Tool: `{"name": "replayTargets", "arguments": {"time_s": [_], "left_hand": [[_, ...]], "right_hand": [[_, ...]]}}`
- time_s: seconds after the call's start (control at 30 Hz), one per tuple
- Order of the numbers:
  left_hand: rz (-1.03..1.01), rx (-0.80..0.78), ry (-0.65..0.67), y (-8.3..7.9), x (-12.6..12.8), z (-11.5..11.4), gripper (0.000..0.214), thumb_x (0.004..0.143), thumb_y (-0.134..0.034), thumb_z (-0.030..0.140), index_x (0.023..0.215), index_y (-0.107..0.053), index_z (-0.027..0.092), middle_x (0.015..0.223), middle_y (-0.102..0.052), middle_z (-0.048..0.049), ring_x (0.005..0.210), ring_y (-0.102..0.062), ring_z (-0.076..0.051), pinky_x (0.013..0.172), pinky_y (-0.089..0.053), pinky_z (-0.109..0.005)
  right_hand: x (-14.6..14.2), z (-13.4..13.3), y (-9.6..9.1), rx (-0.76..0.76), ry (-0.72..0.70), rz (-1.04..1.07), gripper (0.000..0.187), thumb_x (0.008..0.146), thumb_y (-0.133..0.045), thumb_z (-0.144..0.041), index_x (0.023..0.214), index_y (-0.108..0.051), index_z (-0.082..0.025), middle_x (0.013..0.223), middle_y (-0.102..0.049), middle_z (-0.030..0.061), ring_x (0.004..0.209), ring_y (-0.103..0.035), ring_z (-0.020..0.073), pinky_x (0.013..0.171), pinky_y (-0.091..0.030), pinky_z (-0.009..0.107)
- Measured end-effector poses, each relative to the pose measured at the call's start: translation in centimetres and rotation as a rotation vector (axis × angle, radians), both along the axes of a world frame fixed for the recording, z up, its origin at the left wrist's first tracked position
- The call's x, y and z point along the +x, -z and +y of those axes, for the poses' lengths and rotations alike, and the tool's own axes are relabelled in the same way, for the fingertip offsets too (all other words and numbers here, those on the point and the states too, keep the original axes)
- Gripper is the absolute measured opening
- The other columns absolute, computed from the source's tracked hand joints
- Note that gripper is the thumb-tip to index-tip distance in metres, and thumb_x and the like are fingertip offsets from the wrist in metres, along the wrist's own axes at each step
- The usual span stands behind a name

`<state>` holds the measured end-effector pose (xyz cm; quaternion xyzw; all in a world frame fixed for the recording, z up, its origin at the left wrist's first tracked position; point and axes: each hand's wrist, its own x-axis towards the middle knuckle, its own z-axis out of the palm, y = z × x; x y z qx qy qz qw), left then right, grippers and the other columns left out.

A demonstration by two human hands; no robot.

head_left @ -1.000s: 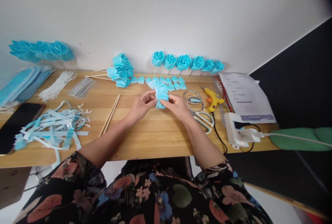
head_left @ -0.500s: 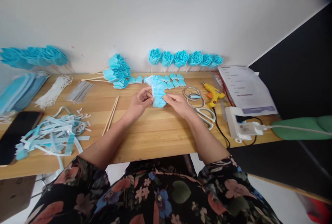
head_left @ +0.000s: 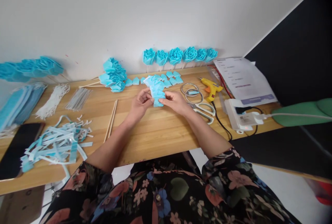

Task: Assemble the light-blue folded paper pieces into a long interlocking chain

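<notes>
Between my two hands is a strip of light blue pleated mask fabric (head_left: pixel 157 91), held just above the table. My left hand (head_left: pixel 141 103) pinches its left edge near the lower end. On the other side my right hand (head_left: pixel 174 101) grips the lower right edge between thumb and fingers. The strip's upper end leans up and to the left, over a row of small blue petal pieces (head_left: pixel 170 81) lying on the wood. Scissors (head_left: pixel 204 111) with pale handles rest right of my right hand, beside metal rings (head_left: pixel 192 93).
A yellow glue gun (head_left: pixel 211 88) lies right, near a white power strip (head_left: pixel 237 117) and papers (head_left: pixel 243 78). Blue fabric flowers (head_left: pixel 176 56) stand along the wall. Left are sticks (head_left: pixel 111 120), cut strips (head_left: pixel 57 144), masks (head_left: pixel 22 103) and a phone (head_left: pixel 19 148).
The camera view has tilted slightly. My right hand has shifted its grip a little on the strip, and both hands still hold it.
</notes>
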<state>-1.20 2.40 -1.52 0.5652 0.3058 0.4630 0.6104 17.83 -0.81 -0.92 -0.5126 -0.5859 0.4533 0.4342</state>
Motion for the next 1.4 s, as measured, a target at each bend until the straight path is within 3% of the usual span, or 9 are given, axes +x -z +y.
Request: {"name": "replayTargets", "arguments": {"time_s": [0.3,0.53,0.73,0.9,1.1,1.3,1.4], "left_hand": [[-0.043,-0.031,0.068,0.4,-0.6,0.6,0.051,0.071,-0.088,0.038,0.113,-0.066,0.02,0.07,-0.062,0.0036,0.064,-0.057,-0.011,0.065,-0.047,-0.024],[-0.045,-0.023,0.003,0.7,-0.7,0.7,0.049,0.074,-0.085,0.034,0.115,-0.065,0.019,0.071,-0.062,0.0028,0.067,-0.058,-0.011,0.068,-0.047,-0.025],[-0.025,-0.037,0.019,1.0,-0.4,0.5,0.05,0.074,-0.085,0.032,0.117,-0.065,0.018,0.07,-0.061,0.0035,0.066,-0.057,-0.011,0.066,-0.045,-0.024],[-0.045,-0.035,0.058,1.4,-0.5,0.7,0.051,0.074,-0.085,0.033,0.119,-0.065,0.018,0.071,-0.063,0.0031,0.066,-0.058,-0.011,0.067,-0.046,-0.024],[-0.064,-0.006,0.086,1.6,-0.7,0.9,0.05,0.076,-0.085,0.035,0.12,-0.065,0.02,0.073,-0.064,0.0028,0.066,-0.059,-0.011,0.066,-0.047,-0.024],[-0.085,0.026,0.038,1.9,-0.7,1.0,0.05,0.078,-0.084,0.036,0.121,-0.064,0.02,0.072,-0.064,0.003,0.066,-0.058,-0.01,0.066,-0.047,-0.022],[-0.091,0.021,0.025,1.9,-0.6,1.1,0.051,0.077,-0.085,0.036,0.12,-0.064,0.02,0.071,-0.064,0.0032,0.067,-0.058,-0.01,0.067,-0.047,-0.022]], "right_hand": [[0.5,0.0,-0.5,-0.016,-0.076,-0.051,0.036,0.08,-0.069,-0.049,0.064,-0.055,-0.019,0.062,-0.044,-0.0037,0.064,-0.039,0.0123,0.06,-0.031,0.027],[0.3,-0.1,-1.0,-0.101,-0.12,0.136,0.034,0.08,-0.071,-0.053,0.082,-0.066,-0.019,0.08,-0.062,-0.0002,0.078,-0.055,0.0164,0.076,-0.044,0.03],[0.0,0.1,0.0,-0.092,-0.084,0.033,0.032,0.073,-0.075,-0.045,0.074,-0.058,-0.019,0.069,-0.051,-0.004,0.067,-0.045,0.0123,0.064,-0.036,0.026],[0.0,0.2,0.5,-0.029,-0.049,-0.077,0.028,0.078,-0.068,-0.043,0.07,-0.056,-0.019,0.067,-0.046,-0.0039,0.065,-0.04,0.0117,0.061,-0.031,0.025],[0.3,0.3,0.6,-0.038,-0.071,-0.05,0.032,0.08,-0.066,-0.045,0.066,-0.052,-0.019,0.063,-0.042,-0.0049,0.062,-0.037,0.0108,0.059,-0.028,0.025],[0.2,0.1,-0.9,-0.098,-0.141,0.151,0.03,0.083,-0.066,-0.048,0.081,-0.065,-0.018,0.08,-0.062,-0.0001,0.077,-0.054,0.0148,0.076,-0.042,0.029],[-0.1,0.1,-1.0,-0.115,-0.146,0.169,0.033,0.08,-0.069,-0.05,0.084,-0.066,-0.018,0.082,-0.064,0.0003,0.079,-0.055,0.0154,0.077,-0.043,0.029]]}}
